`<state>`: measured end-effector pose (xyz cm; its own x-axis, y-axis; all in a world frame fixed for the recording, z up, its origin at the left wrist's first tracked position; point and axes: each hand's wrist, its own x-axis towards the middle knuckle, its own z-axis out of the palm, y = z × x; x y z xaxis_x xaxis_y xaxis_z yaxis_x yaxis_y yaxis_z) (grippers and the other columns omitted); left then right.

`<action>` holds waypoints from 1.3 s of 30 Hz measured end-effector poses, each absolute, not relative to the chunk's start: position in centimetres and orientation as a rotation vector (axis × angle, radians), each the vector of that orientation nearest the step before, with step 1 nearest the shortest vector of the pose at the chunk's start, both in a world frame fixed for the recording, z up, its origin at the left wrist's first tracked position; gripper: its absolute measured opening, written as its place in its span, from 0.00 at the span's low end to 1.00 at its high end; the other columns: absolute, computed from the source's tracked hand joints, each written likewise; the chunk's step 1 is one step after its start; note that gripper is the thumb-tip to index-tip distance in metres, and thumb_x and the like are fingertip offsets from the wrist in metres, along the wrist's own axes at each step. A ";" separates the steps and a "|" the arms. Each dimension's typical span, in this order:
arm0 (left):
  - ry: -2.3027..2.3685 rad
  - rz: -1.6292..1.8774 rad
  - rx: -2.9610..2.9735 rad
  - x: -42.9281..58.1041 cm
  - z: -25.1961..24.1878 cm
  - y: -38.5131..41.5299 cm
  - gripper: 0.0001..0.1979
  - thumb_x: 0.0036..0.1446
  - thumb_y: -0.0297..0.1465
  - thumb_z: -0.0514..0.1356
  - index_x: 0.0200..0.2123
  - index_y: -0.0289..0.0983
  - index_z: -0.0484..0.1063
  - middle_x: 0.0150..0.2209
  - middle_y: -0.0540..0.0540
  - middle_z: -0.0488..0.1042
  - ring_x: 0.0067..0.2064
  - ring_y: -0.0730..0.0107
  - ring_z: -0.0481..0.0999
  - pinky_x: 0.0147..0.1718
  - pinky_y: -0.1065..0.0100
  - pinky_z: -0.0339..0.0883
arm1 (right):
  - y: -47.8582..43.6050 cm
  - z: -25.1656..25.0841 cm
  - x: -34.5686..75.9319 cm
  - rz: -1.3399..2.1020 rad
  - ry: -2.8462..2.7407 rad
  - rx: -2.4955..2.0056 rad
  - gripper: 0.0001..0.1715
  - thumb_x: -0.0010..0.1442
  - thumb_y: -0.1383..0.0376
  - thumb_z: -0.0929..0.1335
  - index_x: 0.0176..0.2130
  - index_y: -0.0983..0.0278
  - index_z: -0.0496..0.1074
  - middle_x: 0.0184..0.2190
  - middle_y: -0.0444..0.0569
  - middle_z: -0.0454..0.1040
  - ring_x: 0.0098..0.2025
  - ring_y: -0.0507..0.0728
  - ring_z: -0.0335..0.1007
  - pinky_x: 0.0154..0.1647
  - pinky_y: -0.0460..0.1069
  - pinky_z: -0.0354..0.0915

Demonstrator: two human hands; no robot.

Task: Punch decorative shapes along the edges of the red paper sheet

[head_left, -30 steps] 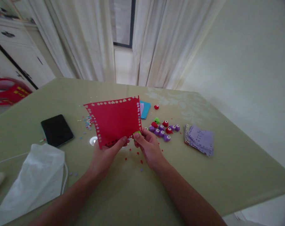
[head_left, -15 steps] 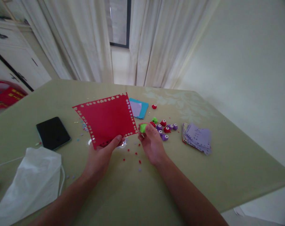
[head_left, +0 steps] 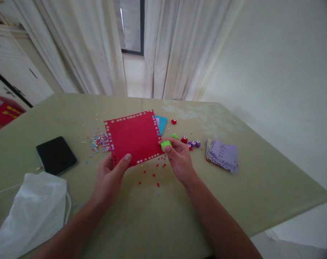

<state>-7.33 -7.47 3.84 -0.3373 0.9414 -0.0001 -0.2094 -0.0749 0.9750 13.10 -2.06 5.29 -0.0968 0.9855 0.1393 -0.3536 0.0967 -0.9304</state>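
A square of red paper (head_left: 133, 138) with small shapes punched along its edges is raised above the table. My left hand (head_left: 110, 180) pinches its lower left corner, thumb on top. In my right hand (head_left: 178, 158) is a small green craft punch (head_left: 166, 144), gripped between thumb and fingers at the paper's right edge. Whether the paper sits inside the punch's slot I cannot tell. Beyond my right hand lie red punches (head_left: 184, 139), purple punches (head_left: 197, 143) and another green punch (head_left: 175, 136), partly hidden by my fingers.
A heap of confetti (head_left: 100, 142) lies left of the paper, with red bits (head_left: 153, 175) below it. Blue paper (head_left: 162, 124) shows behind. Punched purple sheets (head_left: 224, 154) are stacked right. A black tablet (head_left: 57, 154) and white cloth bag (head_left: 33, 208) lie left on the table (head_left: 266, 190).
The red paper has turned flatter and its left side has shifted right, uncovering the confetti heap. My right hand has turned, bringing the green punch to the paper's right edge.
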 end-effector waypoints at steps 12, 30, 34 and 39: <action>1.086 1.683 0.593 -8.2 3.9 -6.3 0.15 0.46 0.36 0.79 0.36 0.42 0.80 0.37 0.52 0.84 0.35 0.68 0.84 0.34 0.70 0.80 | -1.9 6.0 13.7 1.344 -1.044 -0.813 0.25 0.45 0.44 0.85 0.36 0.56 0.86 0.38 0.48 0.82 0.40 0.59 0.72 0.46 0.54 0.70; 1.345 1.141 1.187 -9.3 4.1 -7.0 0.20 0.46 0.45 0.79 0.20 0.39 0.77 0.21 0.49 0.75 0.23 0.70 0.71 0.22 0.72 0.64 | -0.9 5.6 14.8 1.301 -1.043 -0.844 0.25 0.48 0.43 0.84 0.36 0.56 0.84 0.34 0.45 0.79 0.36 0.57 0.70 0.42 0.52 0.68; 1.355 1.172 1.179 -8.7 3.9 -7.1 0.19 0.48 0.44 0.78 0.20 0.38 0.78 0.22 0.46 0.78 0.24 0.66 0.76 0.24 0.70 0.69 | -0.6 5.6 15.0 1.206 -1.047 -0.819 0.25 0.50 0.43 0.83 0.39 0.56 0.84 0.41 0.46 0.80 0.39 0.56 0.70 0.41 0.51 0.69; 1.236 1.618 0.784 -8.0 4.1 -6.7 0.15 0.47 0.41 0.80 0.33 0.40 0.83 0.29 0.50 0.83 0.27 0.66 0.81 0.28 0.70 0.76 | 0.0 4.7 14.9 1.167 -0.989 -0.964 0.26 0.52 0.44 0.82 0.39 0.59 0.83 0.33 0.43 0.76 0.32 0.53 0.68 0.35 0.49 0.67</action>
<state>-8.01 -6.67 4.09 -0.3700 0.9280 -0.0445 -0.2870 -0.0687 0.9555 14.92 0.00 4.69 0.1157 0.9875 0.1067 -0.2676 0.1345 -0.9541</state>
